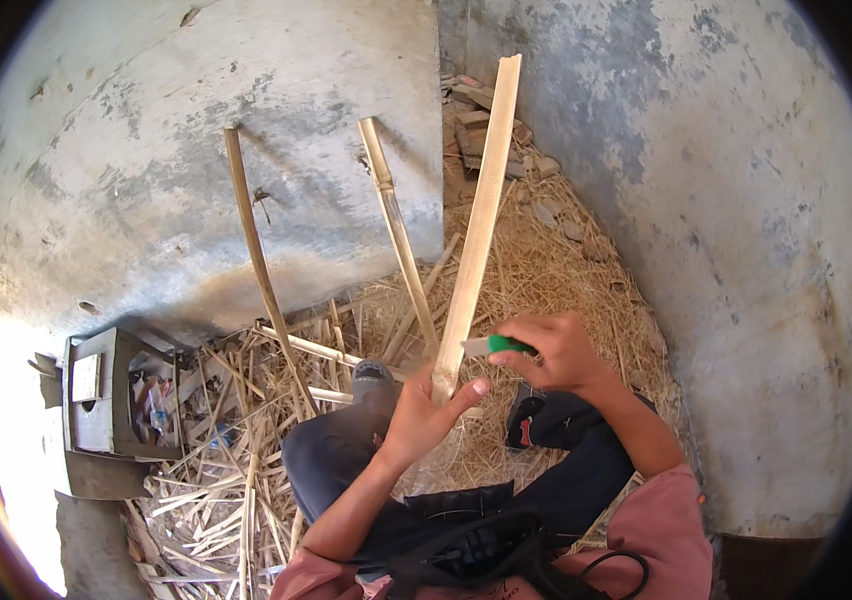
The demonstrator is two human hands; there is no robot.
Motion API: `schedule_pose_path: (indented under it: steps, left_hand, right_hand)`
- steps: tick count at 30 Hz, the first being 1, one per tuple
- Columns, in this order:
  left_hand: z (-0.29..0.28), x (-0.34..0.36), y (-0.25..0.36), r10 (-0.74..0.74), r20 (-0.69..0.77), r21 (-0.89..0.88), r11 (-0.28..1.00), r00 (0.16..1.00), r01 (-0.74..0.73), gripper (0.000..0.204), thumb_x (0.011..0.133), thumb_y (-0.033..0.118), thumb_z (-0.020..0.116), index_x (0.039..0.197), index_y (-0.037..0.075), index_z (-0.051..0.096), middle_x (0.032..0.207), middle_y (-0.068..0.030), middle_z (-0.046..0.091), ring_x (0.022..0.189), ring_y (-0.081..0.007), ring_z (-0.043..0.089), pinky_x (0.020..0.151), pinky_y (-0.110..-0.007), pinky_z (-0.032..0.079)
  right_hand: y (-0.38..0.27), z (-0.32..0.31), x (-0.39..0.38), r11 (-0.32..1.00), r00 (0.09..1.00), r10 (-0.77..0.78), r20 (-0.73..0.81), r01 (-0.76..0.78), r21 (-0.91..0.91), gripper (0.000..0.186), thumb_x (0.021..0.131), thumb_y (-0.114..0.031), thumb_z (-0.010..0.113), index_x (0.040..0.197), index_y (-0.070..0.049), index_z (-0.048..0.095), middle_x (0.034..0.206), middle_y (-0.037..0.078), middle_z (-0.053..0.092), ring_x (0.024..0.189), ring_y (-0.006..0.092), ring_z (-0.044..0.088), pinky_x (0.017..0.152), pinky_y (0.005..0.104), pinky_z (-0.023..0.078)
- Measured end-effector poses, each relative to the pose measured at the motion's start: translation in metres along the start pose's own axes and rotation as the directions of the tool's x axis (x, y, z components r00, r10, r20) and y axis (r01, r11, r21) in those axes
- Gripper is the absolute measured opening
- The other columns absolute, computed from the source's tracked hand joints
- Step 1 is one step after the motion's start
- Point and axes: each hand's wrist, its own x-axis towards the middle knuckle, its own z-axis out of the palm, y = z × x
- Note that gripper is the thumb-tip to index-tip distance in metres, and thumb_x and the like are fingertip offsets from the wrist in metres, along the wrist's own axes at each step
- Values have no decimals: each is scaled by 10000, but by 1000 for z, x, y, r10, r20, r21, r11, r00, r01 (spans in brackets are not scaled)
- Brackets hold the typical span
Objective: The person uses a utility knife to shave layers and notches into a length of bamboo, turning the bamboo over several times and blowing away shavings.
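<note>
My left hand (426, 420) grips a long pale split bamboo strip (482, 210) near its lower end, the strip rising upright and slightly tilted right. My right hand (546, 350) is closed on a knife (499, 344) with a green handle, its blade pointing left against or very near the strip, just above my left hand. My bent legs in dark trousers (331, 470) lie below my hands.
Two bamboo pieces (251, 220) (391, 220) lean on the weathered wall (176, 120). Shavings and split strips (226, 500) cover the floor. An open metal box (96, 400) sits at left beside a bright opening. Rubble (491, 130) lies in the back corner; another wall (746, 300) rises at right.
</note>
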Motion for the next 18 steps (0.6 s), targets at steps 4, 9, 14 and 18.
schedule_pose_path:
  steps: [4,9,14,18]
  left_hand:
    - [3,-1,7,5,30,-76,997,1000,-3,284,1037,205,753,1224,1,688,959,7,704,877,-56,615,770,-271,513]
    - [2,0,6,91,8,23,996,996,-91,290,1050,185,725,1252,-16,665,1011,-30,719,928,-88,638,840,-295,532]
    - [6,-2,10,150,-58,24,989,987,-149,315,1058,204,715,1269,-20,647,1027,-55,725,948,-109,651,860,-307,536]
    - [6,-2,11,186,-61,67,981,981,-182,341,1056,201,721,1295,-24,633,1021,-70,726,931,-106,656,817,-308,554]
  right_hand:
    - [-5,6,-3,1000,999,-17,48,17,13,309,941,-403,798,1060,-118,788,894,56,790,678,228,752,551,342,551]
    - [-9,11,-4,999,997,-31,75,32,-3,311,950,-389,787,1089,-111,786,927,69,798,703,244,763,573,346,569]
    - [-10,19,-5,999,999,-19,48,17,45,319,939,-381,799,1084,-97,787,920,84,796,689,258,756,578,353,570]
    - [-11,19,-3,998,999,-33,39,30,54,319,912,-369,831,1039,-77,797,880,93,789,640,256,733,552,348,549]
